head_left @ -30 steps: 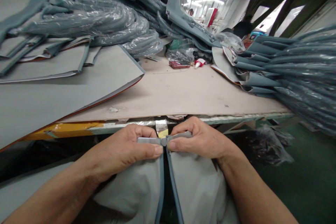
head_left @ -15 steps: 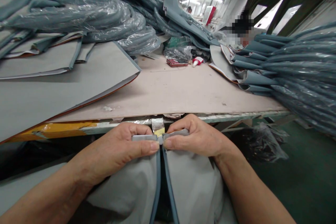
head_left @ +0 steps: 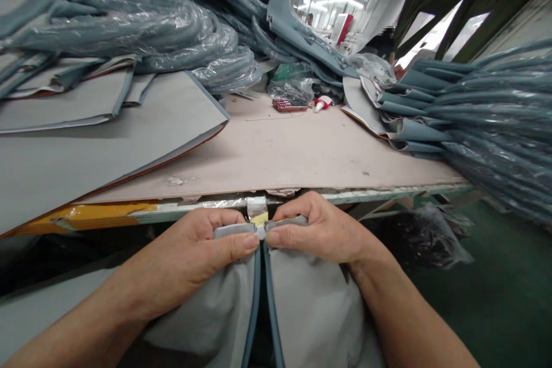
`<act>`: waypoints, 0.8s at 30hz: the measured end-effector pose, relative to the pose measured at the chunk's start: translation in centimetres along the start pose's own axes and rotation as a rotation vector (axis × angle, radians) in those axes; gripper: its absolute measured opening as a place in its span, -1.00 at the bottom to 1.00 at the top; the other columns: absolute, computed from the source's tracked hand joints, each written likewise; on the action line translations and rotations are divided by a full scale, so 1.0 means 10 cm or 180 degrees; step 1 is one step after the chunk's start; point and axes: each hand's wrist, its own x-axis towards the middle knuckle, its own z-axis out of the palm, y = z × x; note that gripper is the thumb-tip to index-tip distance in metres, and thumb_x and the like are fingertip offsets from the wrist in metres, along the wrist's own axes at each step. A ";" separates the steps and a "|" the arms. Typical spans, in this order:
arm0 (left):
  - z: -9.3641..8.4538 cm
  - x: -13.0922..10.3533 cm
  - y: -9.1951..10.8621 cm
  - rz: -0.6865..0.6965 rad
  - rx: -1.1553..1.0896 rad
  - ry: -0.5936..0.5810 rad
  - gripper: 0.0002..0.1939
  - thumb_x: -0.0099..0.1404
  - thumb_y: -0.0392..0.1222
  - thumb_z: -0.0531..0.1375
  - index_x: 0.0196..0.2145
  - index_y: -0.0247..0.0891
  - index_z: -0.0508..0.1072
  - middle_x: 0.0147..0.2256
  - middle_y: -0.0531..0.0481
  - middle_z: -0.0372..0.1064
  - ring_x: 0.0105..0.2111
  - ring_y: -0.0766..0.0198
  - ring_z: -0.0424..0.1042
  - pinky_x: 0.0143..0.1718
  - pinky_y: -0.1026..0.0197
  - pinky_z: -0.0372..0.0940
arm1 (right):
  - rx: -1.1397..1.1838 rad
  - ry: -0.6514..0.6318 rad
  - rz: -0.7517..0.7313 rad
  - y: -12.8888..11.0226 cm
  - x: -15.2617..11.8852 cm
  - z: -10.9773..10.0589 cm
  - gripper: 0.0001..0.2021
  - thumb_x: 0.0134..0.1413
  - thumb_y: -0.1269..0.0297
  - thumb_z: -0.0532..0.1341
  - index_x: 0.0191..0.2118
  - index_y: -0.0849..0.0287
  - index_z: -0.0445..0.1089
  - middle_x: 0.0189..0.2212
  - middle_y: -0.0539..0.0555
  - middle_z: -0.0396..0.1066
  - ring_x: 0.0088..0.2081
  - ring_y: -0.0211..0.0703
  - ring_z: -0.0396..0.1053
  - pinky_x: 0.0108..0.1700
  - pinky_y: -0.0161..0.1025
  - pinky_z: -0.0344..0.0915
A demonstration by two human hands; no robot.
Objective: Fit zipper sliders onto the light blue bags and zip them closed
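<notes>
At the table's front edge, my left hand (head_left: 215, 244) pinches the folded top of a grey fabric panel (head_left: 211, 310) with blue edging, thumb on top. Close beside it, my right hand (head_left: 308, 230) grips the top corner of another grey fabric panel (head_left: 310, 305), thumb and fingers pressed together. The two blue-edged sides hang down with a narrow dark gap between them. A small whitish piece (head_left: 261, 232) shows between my thumbs; whether it joins the panels I cannot tell. Just behind it, a yellow tab (head_left: 259, 219) and silvery tape (head_left: 257, 207) are on the table edge.
Grey panels (head_left: 172, 109) lie on the table (head_left: 267, 155) at left, below plastic-wrapped blue-grey bundles (head_left: 172, 29). More bundles (head_left: 495, 109) fill the right. A red keypad phone (head_left: 290, 105) and a red-and-white bottle (head_left: 322, 103) lie at the back. A person (head_left: 382, 43) bends beyond.
The view has shifted slightly. Both hands keep their pinch on the fabric, and the gap between the two panel tops looks a little narrower.
</notes>
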 end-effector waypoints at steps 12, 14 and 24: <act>-0.04 0.04 -0.05 0.0064 0.0130 0.0105 -0.79 0.05 -0.11 0.41 -0.42 -0.25 0.51 -0.45 0.08 0.40 -0.45 0.34 0.26 -0.43 0.37 0.19 | -0.0108 0.0015 -0.0004 0.03 0.00 -0.02 -0.69 0.02 0.11 0.40 -0.45 0.31 0.47 -0.60 -0.08 0.16 -0.54 -0.39 0.00 -0.55 -0.42 -0.06; -0.05 0.04 -0.07 0.0048 0.0084 0.0056 -0.80 0.05 -0.13 0.41 -0.38 -0.24 0.54 -0.40 0.05 0.46 -0.41 0.31 0.33 -0.39 0.36 0.24 | -0.0049 -0.0019 0.0013 0.04 -0.01 -0.02 -0.69 0.02 0.11 0.40 -0.45 0.31 0.46 -0.59 -0.08 0.16 -0.53 -0.39 0.01 -0.54 -0.42 -0.05; -0.09 -0.05 -0.05 -0.0062 0.0144 0.0186 -0.76 0.03 -0.08 0.42 -0.39 -0.24 0.52 -0.45 0.03 0.44 -0.45 0.26 0.37 -0.46 0.34 0.23 | 0.0093 0.0035 0.0213 0.02 -0.04 0.02 -0.70 0.01 0.22 0.40 -0.51 0.27 0.33 -0.61 -0.13 0.09 -0.56 -0.42 -0.03 -0.58 -0.43 -0.10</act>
